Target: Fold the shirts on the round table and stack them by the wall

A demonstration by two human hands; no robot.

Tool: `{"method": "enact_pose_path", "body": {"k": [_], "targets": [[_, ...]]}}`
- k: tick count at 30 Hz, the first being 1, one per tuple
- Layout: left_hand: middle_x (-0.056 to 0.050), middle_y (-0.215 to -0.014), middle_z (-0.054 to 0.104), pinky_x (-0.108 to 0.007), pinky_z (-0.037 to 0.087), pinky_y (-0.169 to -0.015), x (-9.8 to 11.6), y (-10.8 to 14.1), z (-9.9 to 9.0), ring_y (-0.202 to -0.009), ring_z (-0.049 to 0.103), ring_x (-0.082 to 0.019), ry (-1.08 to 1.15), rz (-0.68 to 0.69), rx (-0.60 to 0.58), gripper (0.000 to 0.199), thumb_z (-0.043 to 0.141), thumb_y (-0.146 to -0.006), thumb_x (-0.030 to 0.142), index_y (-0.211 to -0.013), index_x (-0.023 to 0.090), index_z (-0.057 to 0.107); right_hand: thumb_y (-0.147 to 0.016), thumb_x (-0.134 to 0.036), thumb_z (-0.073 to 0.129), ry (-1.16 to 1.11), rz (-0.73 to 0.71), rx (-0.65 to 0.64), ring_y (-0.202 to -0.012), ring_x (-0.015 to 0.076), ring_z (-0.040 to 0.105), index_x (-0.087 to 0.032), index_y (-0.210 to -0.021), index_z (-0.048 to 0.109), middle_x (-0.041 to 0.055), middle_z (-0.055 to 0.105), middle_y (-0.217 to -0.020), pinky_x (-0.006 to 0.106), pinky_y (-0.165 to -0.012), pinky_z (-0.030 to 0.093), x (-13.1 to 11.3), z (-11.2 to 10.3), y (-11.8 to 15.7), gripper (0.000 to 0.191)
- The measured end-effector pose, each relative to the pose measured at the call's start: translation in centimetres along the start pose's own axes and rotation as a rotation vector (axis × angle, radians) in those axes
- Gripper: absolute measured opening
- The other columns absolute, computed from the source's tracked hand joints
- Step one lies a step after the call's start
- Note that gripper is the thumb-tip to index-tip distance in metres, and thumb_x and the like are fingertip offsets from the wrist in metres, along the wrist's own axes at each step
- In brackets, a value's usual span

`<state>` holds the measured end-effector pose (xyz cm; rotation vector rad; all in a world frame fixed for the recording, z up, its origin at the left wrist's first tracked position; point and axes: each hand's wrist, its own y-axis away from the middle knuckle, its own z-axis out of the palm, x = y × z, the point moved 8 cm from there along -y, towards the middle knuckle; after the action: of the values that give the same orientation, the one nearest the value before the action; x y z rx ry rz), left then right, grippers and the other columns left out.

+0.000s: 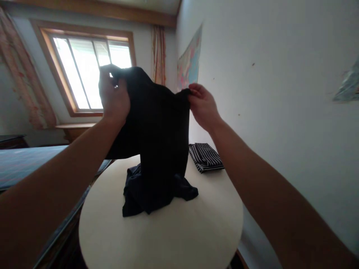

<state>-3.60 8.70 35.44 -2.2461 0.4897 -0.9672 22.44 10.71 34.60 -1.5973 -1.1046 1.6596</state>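
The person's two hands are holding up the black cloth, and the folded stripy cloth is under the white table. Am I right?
Not quite: the folded stripy cloth is on top of the white table, not under it, as the head view shows. The left hand and right hand are indeed holding up the black cloth.

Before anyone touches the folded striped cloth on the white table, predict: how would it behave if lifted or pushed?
Lifted by one corner, the striped cloth would probably flop and unfold, since nothing visible fastens its folds. Pushed, it would likely slide or bunch up rather than roll, as it lies flat on the white table.
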Motion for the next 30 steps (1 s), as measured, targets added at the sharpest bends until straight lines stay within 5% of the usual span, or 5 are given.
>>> {"method": "enact_pose_path", "body": {"k": [4, 9, 20, 24, 30], "targets": [[-0.001, -0.106, 0.066, -0.033, 0.046, -0.072, 1.1, 3.0, -1.2, -0.099, 0.062, -0.020, 0.044, 0.084, 0.350, 0.035, 0.050, -0.086, 0.033, -0.118, 0.021, 0.057, -0.080, -0.033, 0.074, 0.106, 0.216, -0.189, -0.094, 0.0168, 0.065, -0.022, -0.113, 0.062, 0.0034, 0.068, -0.102, 0.036, -0.090, 0.054, 4.7, 0.7, 4.3, 0.037], [0.002, -0.071, 0.064, -0.027, 0.047, -0.061, -1.3, 7.9, 6.4, -0.065, 0.062, -0.017, -0.128, 0.092, -0.240, 0.032, 0.054, -0.079, 0.033, -0.105, 0.020, 0.067, -0.083, -0.026, 0.071, 0.626, 0.694, -0.607, -0.094, 0.0195, 0.068, -0.017, -0.115, 0.067, 0.0093, 0.073, -0.105, 0.031, -0.086, 0.054, 13.1, -2.2, 13.9, 0.034], [-0.011, -0.141, 0.057, -0.050, 0.042, -0.105, -8.5, 21.2, 17.7, -0.127, 0.053, -0.038, -0.342, 0.130, -0.618, 0.056, 0.063, -0.081, 0.049, -0.134, 0.030, 0.061, -0.082, -0.022, 0.063, 1.224, 0.886, 0.008, -0.114, 0.0305, 0.061, -0.019, -0.106, 0.071, 0.0153, 0.069, -0.112, 0.042, -0.099, 0.043, 18.0, -15.3, 26.8, 0.025], [-0.007, -0.114, 0.072, -0.046, 0.050, -0.095, -10.7, 20.3, 18.0, -0.107, 0.066, -0.032, -0.313, 0.034, -0.524, 0.033, 0.052, -0.088, 0.036, -0.113, 0.028, 0.072, -0.088, -0.023, 0.050, 1.154, 0.810, 0.132, -0.105, 0.0274, 0.064, -0.018, -0.103, 0.069, 0.0134, 0.071, -0.106, 0.039, -0.094, 0.045, 18.0, -16.1, 25.6, 0.024], [-0.012, -0.146, 0.050, -0.051, 0.037, -0.112, -8.8, 15.8, 15.8, -0.135, 0.046, -0.032, -0.287, 0.027, -0.189, 0.052, 0.052, -0.090, 0.038, -0.141, 0.023, 0.050, -0.093, -0.042, 0.041, 0.613, 0.411, 0.465, -0.093, 0.0192, 0.060, -0.019, -0.101, 0.060, 0.0058, 0.067, -0.099, 0.033, -0.084, 0.049, 12.6, -14.9, 17.8, 0.031]]}}
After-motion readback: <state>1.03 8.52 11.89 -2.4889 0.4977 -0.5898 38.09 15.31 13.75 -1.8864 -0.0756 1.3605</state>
